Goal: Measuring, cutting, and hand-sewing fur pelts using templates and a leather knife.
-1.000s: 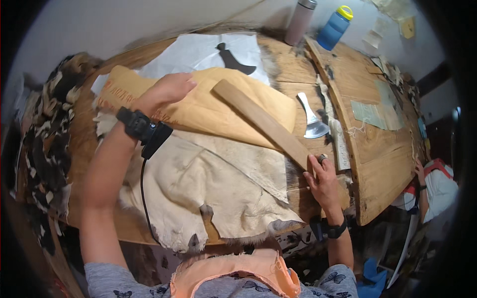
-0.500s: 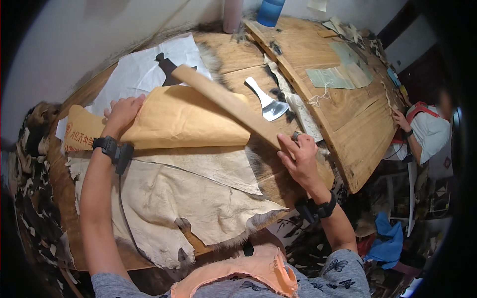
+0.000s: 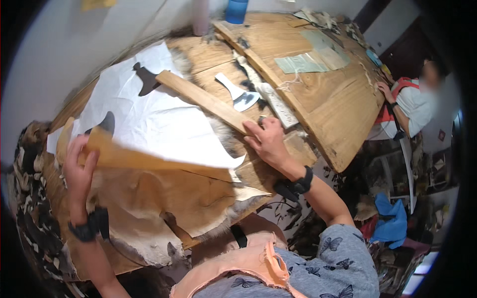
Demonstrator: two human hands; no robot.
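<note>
My left hand point(image 3: 79, 161), at the left, grips one end of a brown paper envelope point(image 3: 134, 156), lifted and seen nearly edge-on. Under it lies a pale hide point(image 3: 124, 233) with a furry edge, and beyond it a crumpled white paper sheet point(image 3: 164, 119). The fingers of my right hand point(image 3: 271, 139) are closed on the near end of a flat wooden strip point(image 3: 206, 102). Its far end lies over the white sheet, touching a dark flat shape point(image 3: 144, 82). A second dark shape point(image 3: 107, 123) shows partly beside the envelope. Past the strip rests a broad curved-blade knife point(image 3: 238, 94).
A thick wooden board point(image 3: 338, 114) lies to the right, bearing greenish sheets point(image 3: 310, 57). A blue cup point(image 3: 236, 11) and a pinkish cylinder point(image 3: 200, 17) stand at the back. Another person point(image 3: 410, 107) sits at the far right, a hand on the board's edge.
The envelope, flat over the white sheet before, has been raised and swung toward me, baring the sheet and a second dark shape. The view has shifted; my right hand stays on the strip.
</note>
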